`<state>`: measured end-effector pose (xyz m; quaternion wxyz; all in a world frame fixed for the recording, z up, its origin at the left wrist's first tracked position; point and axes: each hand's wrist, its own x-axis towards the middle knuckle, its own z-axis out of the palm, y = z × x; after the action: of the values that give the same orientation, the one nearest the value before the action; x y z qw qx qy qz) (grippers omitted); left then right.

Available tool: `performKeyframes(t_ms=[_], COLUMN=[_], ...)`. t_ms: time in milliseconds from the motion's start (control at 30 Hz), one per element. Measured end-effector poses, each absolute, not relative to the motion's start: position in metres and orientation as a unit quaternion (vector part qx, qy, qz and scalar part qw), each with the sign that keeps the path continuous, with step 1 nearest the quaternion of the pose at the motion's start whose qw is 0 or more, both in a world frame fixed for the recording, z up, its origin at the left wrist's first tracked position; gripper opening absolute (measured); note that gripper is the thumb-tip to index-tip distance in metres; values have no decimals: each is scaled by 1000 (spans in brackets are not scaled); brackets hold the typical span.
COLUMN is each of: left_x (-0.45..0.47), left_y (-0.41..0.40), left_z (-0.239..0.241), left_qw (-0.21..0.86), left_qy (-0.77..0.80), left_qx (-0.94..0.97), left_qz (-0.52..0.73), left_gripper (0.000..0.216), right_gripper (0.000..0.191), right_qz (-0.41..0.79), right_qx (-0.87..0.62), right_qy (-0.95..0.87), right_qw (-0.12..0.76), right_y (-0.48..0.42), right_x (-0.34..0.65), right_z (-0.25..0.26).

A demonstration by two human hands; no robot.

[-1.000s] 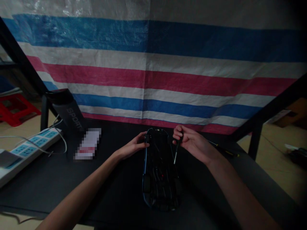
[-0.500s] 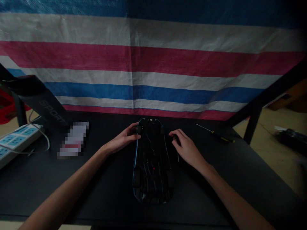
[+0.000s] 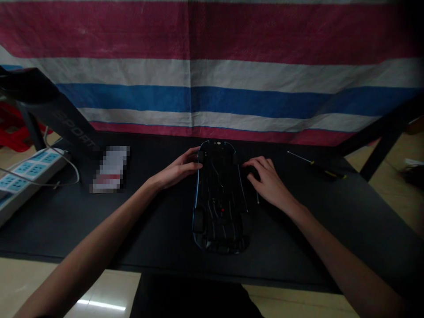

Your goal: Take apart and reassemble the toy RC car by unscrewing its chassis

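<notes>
A dark toy car [image 3: 220, 198] with blue edges lies upside down on the black table, its wheels and underside facing up. My left hand [image 3: 180, 168] grips its far left side, the thumb on the edge and the fingers around the side. To the right of the car, my right hand [image 3: 266, 179] is closed with curled fingers. A thin metal shaft [image 3: 258, 198] sticks out below that hand; whatever handle it has is hidden by the fingers. Farther right lies a screwdriver [image 3: 314, 165] with a black and yellow handle.
At the left are a white power strip [image 3: 36, 170] with a cable and a dark slanted post [image 3: 71, 119] marked SPORT. A blurred-out flat item [image 3: 111, 168] rests beside it. A striped tarp [image 3: 212, 101] hangs behind the black table [image 3: 159, 245]; a dark frame bar slants at right.
The view has tilted down, so table and hands sit higher in the picture, and the table's front edge and floor show more. Both hands keep about the same place beside the car.
</notes>
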<state>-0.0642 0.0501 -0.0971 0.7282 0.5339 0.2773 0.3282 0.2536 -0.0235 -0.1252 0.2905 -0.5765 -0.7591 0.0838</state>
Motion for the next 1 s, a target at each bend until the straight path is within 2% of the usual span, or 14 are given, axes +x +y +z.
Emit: performKeyframes(t_ms=[367,533,667,767,867,1000], left_x=[-62,-62,-64,-66,-68,-72], left_y=[56,55,54,54,54,54], left_z=[-105,-104,-104,-102,-99,-96], left_qw=[746,750,756,761,779,791], left_qy=[262,256,260,266,248,248], left_qx=[522,518,508,500,494,474], left_qz=[320,321,320,315,297,296], left_gripper=[64,63,66,68,71,75], right_gripper=[26,35,19,20,28,57], right_qz=[76,77,102,107,82,71], right_qx=[-589,-581,-585,-583,-580,-661], right_qy=[-752,-708,-656,-644,-700,-718], right_qw=[287,394,466,485,408,207], right_y=[-28,-31,-36,-36,-28,-7], right_x=[253,255,246,229,204,164], right_z=[-120,-99,-79,-63,-47,-31])
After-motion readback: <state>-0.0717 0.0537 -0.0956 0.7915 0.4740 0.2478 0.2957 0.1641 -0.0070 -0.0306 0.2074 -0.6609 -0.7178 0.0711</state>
